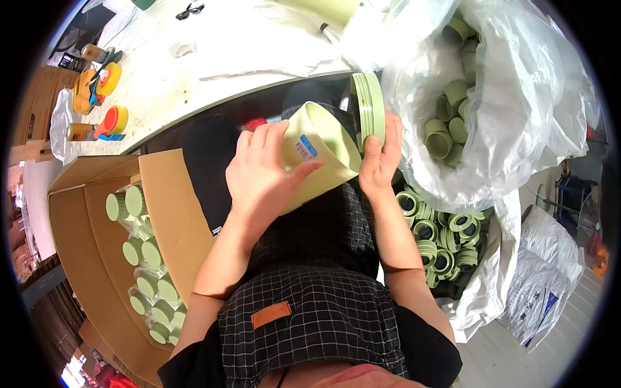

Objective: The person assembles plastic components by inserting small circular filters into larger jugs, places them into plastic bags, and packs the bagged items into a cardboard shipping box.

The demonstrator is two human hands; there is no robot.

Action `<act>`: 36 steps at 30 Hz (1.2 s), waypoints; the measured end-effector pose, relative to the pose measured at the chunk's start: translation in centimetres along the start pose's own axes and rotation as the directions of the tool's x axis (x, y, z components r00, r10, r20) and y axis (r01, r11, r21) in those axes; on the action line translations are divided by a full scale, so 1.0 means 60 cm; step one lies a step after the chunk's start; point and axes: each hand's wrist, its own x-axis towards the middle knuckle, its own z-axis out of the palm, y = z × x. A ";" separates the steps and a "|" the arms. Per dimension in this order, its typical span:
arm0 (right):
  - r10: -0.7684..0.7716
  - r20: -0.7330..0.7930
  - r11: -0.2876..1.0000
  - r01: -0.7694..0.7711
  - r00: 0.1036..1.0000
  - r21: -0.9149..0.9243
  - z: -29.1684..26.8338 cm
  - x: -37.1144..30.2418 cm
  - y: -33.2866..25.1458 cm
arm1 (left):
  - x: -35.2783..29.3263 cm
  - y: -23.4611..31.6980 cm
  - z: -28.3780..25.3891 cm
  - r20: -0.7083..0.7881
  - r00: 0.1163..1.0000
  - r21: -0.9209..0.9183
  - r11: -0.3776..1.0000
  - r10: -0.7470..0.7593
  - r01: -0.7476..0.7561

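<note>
My left hand (262, 171) grips a pale green curled sheet (323, 174), fingers at its upper left edge and thumb across its face. The sheet rolls over into a cone-like fold and carries a blue-and-white barcode label (306, 147). In my right hand (381, 158) a round green ridged piece (369, 107) stands on edge, thumb on its near side and fingers round the back. Its ridges look like several stacked rings. The sheet's right corner comes close to my right hand; whether they touch I cannot tell.
An open cardboard box (162, 213) on the left holds several plastic-wrapped green cylinders (132, 252). To the right, a clear plastic bag (517, 103) contains green cups (440, 142). Below it, a white sack (501, 258) holds green ringed parts (446, 239). Tape rolls (115, 121) lie on the worktable (168, 84).
</note>
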 end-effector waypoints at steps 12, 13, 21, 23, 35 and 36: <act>-0.088 0.361 0.990 0.041 0.928 0.135 -0.021 0.036 -0.034 | -0.077 -0.126 -0.006 0.051 0.997 -0.447 0.894 0.064 -0.034; -0.162 0.431 0.984 0.110 0.888 0.142 -0.018 0.033 -0.038 | -0.085 -0.130 -0.006 0.073 0.996 -0.486 0.874 0.053 -0.011; -0.215 0.548 0.976 0.158 0.808 0.149 -0.025 0.023 -0.056 | -0.099 -0.161 -0.011 0.160 0.987 -0.681 0.725 0.009 0.104; -0.194 0.591 0.981 0.146 0.783 0.129 -0.030 0.021 -0.065 | -0.105 -0.163 -0.011 0.175 0.984 -0.707 0.696 -0.001 0.127; 0.123 0.700 0.976 0.040 0.704 -0.212 -0.010 0.058 -0.165 | -0.163 -0.125 -0.010 0.187 0.982 -0.504 0.861 0.040 0.061; -0.028 0.766 0.962 0.225 0.642 -0.153 -0.022 0.056 -0.180 | -0.148 -0.175 -0.009 0.189 0.982 -0.633 0.764 -0.002 0.123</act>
